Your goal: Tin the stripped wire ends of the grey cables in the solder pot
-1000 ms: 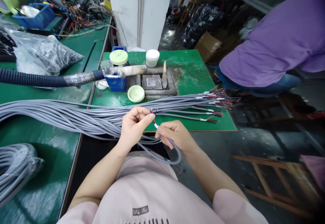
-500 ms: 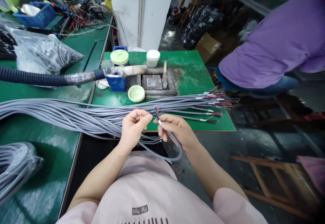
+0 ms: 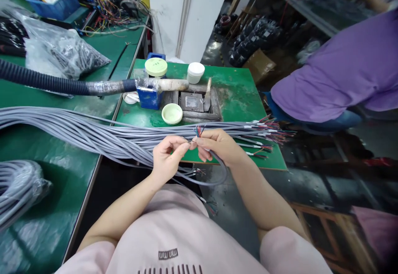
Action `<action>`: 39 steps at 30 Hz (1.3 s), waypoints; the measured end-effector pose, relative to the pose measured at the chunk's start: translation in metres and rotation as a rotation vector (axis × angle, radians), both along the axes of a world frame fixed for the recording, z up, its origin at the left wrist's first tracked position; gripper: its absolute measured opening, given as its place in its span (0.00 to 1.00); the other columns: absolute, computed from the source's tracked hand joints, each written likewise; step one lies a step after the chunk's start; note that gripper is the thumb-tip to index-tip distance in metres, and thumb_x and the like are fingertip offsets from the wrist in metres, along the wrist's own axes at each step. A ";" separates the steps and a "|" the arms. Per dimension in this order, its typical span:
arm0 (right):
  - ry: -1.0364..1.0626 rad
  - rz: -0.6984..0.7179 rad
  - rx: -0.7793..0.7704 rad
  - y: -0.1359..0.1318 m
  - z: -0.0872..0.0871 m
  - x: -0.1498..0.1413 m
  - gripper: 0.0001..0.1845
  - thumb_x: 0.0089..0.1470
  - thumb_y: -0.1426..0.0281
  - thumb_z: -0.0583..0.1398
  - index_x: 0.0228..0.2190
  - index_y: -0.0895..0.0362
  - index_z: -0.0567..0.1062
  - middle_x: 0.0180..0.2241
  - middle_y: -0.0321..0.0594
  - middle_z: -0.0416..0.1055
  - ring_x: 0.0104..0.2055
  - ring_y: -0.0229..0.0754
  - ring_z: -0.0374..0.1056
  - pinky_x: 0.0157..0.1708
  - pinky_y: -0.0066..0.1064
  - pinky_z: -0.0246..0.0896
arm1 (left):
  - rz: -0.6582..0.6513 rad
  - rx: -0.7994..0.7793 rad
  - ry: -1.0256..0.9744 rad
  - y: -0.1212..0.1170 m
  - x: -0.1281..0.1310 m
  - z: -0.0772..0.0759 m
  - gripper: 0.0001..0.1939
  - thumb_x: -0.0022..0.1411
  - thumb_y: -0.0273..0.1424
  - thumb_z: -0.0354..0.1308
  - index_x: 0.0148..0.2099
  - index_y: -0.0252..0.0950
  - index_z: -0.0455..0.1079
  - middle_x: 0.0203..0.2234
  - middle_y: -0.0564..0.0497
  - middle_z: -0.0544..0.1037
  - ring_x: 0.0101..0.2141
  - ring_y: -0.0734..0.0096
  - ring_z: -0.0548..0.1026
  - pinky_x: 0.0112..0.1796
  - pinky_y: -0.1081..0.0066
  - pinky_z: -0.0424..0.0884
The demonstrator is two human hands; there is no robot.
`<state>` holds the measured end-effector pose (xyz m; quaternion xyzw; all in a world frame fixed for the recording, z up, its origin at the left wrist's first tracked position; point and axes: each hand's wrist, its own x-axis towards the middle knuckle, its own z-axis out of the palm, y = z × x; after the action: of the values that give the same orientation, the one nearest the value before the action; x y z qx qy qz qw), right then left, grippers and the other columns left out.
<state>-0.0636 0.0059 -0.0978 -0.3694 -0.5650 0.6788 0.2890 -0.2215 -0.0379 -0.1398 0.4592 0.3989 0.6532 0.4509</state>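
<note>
Near the front edge of the bench, my right hand (image 3: pixel 222 145) is closed round the end of a grey multi-core cable (image 3: pixel 224 174), which loops down below it. Thin coloured wires (image 3: pixel 199 131), red, blue-green and dark, fan up out of the cable end. My left hand (image 3: pixel 169 153) pinches a thin dark wire (image 3: pixel 192 142) from that end, its fingertips almost touching those of my right hand. Behind both hands lies a bundle of grey cables (image 3: pixel 130 135), their stripped ends (image 3: pixel 276 133) spread at the right of the bench.
A solder pot (image 3: pixel 193 101) with a scraper (image 3: pixel 207 95) sits in the green bench (image 3: pixel 239 91). Around it are a pale green dish (image 3: pixel 172 114), a white tub (image 3: pixel 195 72), a blue box (image 3: pixel 149 98) and an extraction hose (image 3: pixel 62 84). A person in purple (image 3: pixel 338 66) is at the right.
My left hand has moved in closer to my right hand, and a dark wire is now drawn sideways between them. The view has shifted slightly. The person in purple has moved a little.
</note>
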 end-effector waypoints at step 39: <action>-1.317 0.138 0.940 0.119 -0.016 -0.081 0.14 0.56 0.69 0.56 0.36 0.57 0.81 0.37 0.45 0.76 0.38 0.46 0.68 0.32 0.33 0.52 | 0.011 0.273 1.207 0.011 -0.038 -0.046 0.11 0.67 0.34 0.50 0.39 0.36 0.72 0.27 0.50 0.78 0.29 0.69 0.71 0.30 0.66 0.54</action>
<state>-0.1446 0.1244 -0.1139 -0.4975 -0.8667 0.0300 -0.0202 -0.2594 -0.0268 -0.1863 0.7992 0.4989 0.3257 0.0795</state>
